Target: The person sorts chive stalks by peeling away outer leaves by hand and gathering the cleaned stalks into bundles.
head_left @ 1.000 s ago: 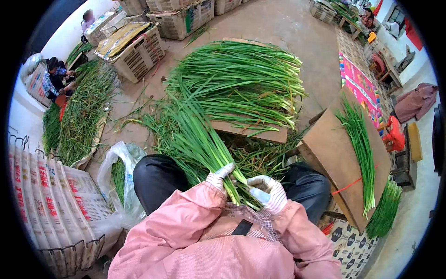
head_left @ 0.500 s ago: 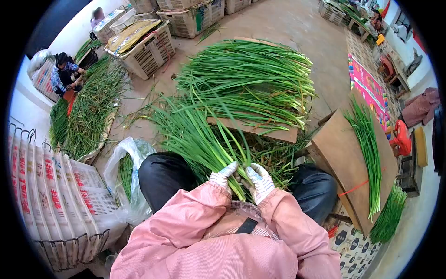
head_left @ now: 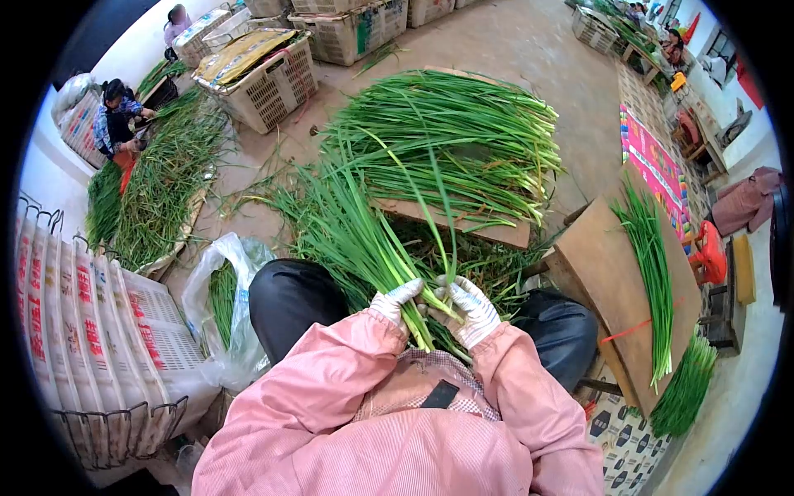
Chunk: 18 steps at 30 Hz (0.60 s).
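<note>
My left hand [head_left: 399, 302], in a white glove, is closed around the lower stalks of a bunch of garlic chives [head_left: 356, 231]. Their leaves fan out forward and to the left, and pale stalk ends poke out below the fingers. Just to its right, my gloved right hand [head_left: 470, 311] pinches the base of a few chive leaves [head_left: 452, 244] that stand up apart from the bunch. Both hands are close together above my lap. Beyond them, a large heap of garlic chives [head_left: 447, 140] lies on a wooden board [head_left: 509, 233], pale ends to the right.
A slanted wooden board [head_left: 587, 256] at right carries a small chive bundle [head_left: 655, 281] and a red tie. Loose trimmings [head_left: 488, 264] lie between my knees. At left are a plastic bag [head_left: 240, 318] and stacked white crates [head_left: 157, 331]. Another person [head_left: 120, 124] sits by a chive pile.
My right hand has shifted slightly right and turned, and the leaves it pinches now stand more clear of the bunch. My left hand keeps its hold, a little lower left.
</note>
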{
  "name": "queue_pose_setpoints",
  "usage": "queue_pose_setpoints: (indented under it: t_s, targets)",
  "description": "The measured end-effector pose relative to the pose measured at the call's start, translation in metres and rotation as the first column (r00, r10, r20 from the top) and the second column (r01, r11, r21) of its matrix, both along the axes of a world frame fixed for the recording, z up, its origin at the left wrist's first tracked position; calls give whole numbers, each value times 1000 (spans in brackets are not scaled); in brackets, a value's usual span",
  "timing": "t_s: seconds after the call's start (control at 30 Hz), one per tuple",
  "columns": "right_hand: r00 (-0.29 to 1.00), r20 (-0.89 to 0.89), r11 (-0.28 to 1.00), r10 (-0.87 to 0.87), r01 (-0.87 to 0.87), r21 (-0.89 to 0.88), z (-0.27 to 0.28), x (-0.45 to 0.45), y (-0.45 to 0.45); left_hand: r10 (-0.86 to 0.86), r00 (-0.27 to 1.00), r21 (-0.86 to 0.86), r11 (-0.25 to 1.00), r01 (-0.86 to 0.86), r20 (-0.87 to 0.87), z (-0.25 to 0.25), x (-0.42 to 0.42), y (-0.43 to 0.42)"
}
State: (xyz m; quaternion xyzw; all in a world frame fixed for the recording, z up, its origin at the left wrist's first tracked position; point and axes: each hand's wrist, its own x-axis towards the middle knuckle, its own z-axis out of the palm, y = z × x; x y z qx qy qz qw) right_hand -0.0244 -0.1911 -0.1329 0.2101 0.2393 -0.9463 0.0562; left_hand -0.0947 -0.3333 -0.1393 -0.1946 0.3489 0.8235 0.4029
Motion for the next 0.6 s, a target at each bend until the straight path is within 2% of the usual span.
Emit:
queue_pose_setpoints:
  t_s: [0.07, 0.13, 0.17, 0.2, 0.27, 0.3, 0.33, 0.4, 0.53, 0.57, 0.6]
  targets:
    - [991, -41, 992, -126, 125, -20, 3, 1, -11, 19, 1000, 38, 999, -20, 15, -8, -2, 2]
    - [997, -9, 996, -83, 83, 16, 9, 1, -11, 66, 981, 65, 995, -80, 184, 2, -6, 4]
    - [999, 25, 998, -40, 39, 49, 10, 1, -11, 109, 988, 13, 994, -111, 111, 7, -7, 4]
    - [999, 24, 998, -42, 41, 47, 8, 1, -10, 107, 988, 12, 994, -109, 110, 4, -9, 2]
    - [999, 30, 984, -25, 19, 180, 2, 1, -7, 60, 998, -51, 997, -61, -11, -5, -14, -4]
    - [999, 22, 976, -24, 19, 215, 4, 0, -6, 94, 995, -64, 993, -96, -30, 5, -14, 0]
    - [1000, 19, 977, -19, 15, 215, 3, -1, -5, 99, 995, -64, 993, -101, -33, 9, -18, 0]
    - [999, 7, 964, -32, 29, 263, 5, -1, -3, 97, 985, -184, 975, -122, -143, 14, -22, 2]
    - [995, 96, 952, -21, -10, 305, 16, 11, 5, 52, 972, -253, 961, -110, -228, 25, -33, 6]
    - [997, 82, 949, -10, -17, 315, 16, 16, 8, 55, 957, -299, 943, -143, -286, 28, -34, 8]
    - [999, -23, 962, 50, -42, 270, 6, 26, 16, 54, 957, -296, 945, -141, -285, 32, -39, 9]
